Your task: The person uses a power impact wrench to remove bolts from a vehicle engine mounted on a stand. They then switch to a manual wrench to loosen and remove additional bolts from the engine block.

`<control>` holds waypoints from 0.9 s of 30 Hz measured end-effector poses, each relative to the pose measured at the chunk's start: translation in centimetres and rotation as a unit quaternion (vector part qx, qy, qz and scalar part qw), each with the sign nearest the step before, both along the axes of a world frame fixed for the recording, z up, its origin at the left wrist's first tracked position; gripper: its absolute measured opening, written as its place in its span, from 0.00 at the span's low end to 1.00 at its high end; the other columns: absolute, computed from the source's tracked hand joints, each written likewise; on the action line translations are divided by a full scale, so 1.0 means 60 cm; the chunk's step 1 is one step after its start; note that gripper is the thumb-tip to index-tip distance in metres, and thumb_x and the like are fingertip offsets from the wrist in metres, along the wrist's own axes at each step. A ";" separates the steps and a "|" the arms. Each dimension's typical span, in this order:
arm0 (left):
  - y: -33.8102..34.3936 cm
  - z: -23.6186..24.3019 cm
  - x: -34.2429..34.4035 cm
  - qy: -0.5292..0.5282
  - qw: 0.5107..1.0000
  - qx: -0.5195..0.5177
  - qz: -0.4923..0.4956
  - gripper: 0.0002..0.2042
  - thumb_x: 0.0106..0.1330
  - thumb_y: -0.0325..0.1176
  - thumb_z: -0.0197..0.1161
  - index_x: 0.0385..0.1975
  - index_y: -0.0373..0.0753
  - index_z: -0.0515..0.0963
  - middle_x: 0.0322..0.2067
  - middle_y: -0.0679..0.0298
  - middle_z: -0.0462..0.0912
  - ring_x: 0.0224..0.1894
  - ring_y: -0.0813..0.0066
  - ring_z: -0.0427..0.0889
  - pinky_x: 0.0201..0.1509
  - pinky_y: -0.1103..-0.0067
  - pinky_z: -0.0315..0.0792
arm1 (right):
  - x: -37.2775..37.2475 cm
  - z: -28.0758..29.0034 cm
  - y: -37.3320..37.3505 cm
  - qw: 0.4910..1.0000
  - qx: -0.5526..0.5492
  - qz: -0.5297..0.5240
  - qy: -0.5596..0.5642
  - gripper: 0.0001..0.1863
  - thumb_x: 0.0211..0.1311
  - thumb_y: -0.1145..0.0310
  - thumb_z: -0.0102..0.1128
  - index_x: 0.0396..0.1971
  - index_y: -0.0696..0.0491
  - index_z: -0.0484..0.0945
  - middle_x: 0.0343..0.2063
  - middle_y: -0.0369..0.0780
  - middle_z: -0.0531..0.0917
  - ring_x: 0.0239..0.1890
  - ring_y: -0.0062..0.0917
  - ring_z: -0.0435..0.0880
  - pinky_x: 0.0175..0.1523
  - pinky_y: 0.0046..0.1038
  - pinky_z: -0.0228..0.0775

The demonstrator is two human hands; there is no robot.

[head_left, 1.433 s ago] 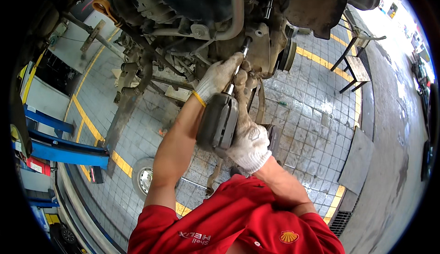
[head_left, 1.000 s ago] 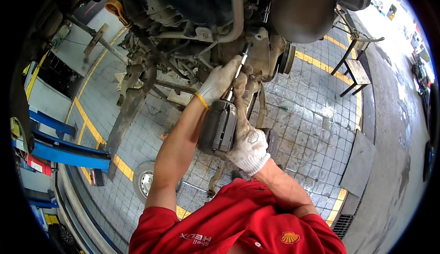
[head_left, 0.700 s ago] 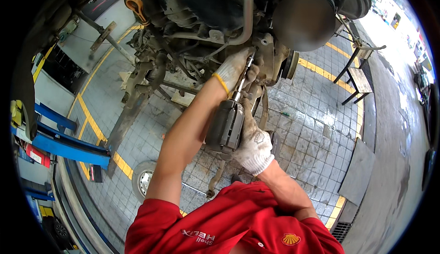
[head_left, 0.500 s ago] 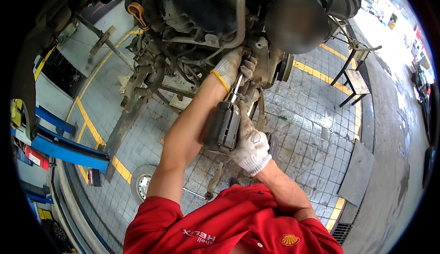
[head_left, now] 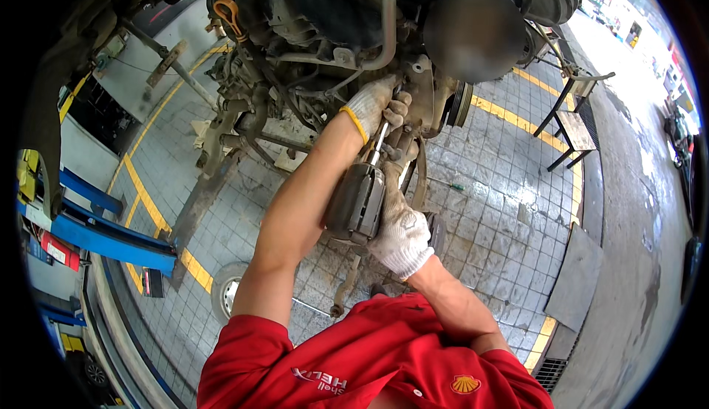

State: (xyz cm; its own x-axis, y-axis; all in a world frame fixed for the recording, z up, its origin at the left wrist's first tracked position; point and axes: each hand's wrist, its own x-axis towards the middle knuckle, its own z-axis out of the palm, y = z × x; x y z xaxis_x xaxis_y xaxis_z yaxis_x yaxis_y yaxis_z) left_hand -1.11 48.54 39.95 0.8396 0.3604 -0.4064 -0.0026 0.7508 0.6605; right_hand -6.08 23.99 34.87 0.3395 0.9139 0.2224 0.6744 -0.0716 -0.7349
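A dark impact wrench (head_left: 356, 204) points away from me toward the underside of an engine (head_left: 317, 10). My gloved right hand (head_left: 402, 235) is closed around its handle, with the fingers near the tool's front. From the wrench's nose runs a shiny extension bar (head_left: 379, 140). My gloved left hand (head_left: 378, 105) closes round the far part of that bar, close against the engine's metal bracket (head_left: 419, 102). The bar's far tip and whatever it meets are hidden by the left hand and the engine parts.
Hoses and a belt pulley (head_left: 461, 105) surround the work spot. A blue lift arm (head_left: 111, 243) juts in at the left. On the tiled floor lie a wheel (head_left: 225, 291) and a screwdriver (head_left: 456, 186). At the right stands a small stool (head_left: 574, 131).
The wrench and both hands have shifted very slightly to the left in the picture. Both grips look the same.
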 end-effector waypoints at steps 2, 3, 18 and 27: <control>0.007 -0.002 0.004 -0.020 1.000 -0.021 -0.006 0.16 0.83 0.48 0.43 0.42 0.44 0.71 0.22 0.72 0.68 0.13 0.87 0.56 0.11 0.87 0.50 | 0.002 0.004 0.002 1.000 0.020 0.002 0.017 0.68 0.48 0.55 0.82 0.79 0.60 0.40 0.62 0.53 0.78 0.60 0.42 0.83 0.60 0.35 0.79; 0.010 -0.004 0.004 -0.029 0.999 -0.032 -0.009 0.18 0.83 0.49 0.42 0.44 0.42 0.73 0.22 0.72 0.69 0.13 0.86 0.57 0.11 0.87 0.51 | 0.001 0.008 0.002 0.999 0.018 0.004 0.027 0.69 0.46 0.52 0.82 0.78 0.63 0.41 0.63 0.56 0.76 0.63 0.45 0.81 0.63 0.36 0.77; -0.023 0.034 -0.044 -0.013 0.995 0.095 -0.029 0.23 0.82 0.54 0.45 0.41 0.39 0.77 0.22 0.73 0.75 0.17 0.84 0.69 0.15 0.87 0.63 | 0.030 0.059 0.025 1.000 0.023 0.002 0.016 0.64 0.49 0.64 0.80 0.78 0.62 0.41 0.61 0.48 0.80 0.59 0.38 0.85 0.60 0.33 0.80; 0.033 -0.014 -0.053 -0.177 0.971 0.079 -0.137 0.22 0.84 0.52 0.42 0.41 0.41 0.74 0.20 0.78 0.57 0.18 0.82 0.56 0.21 0.79 0.56 | 0.012 0.128 0.024 0.988 -0.018 0.055 0.145 0.72 0.42 0.53 0.85 0.77 0.67 0.41 0.55 0.56 0.82 0.57 0.44 0.85 0.61 0.36 0.77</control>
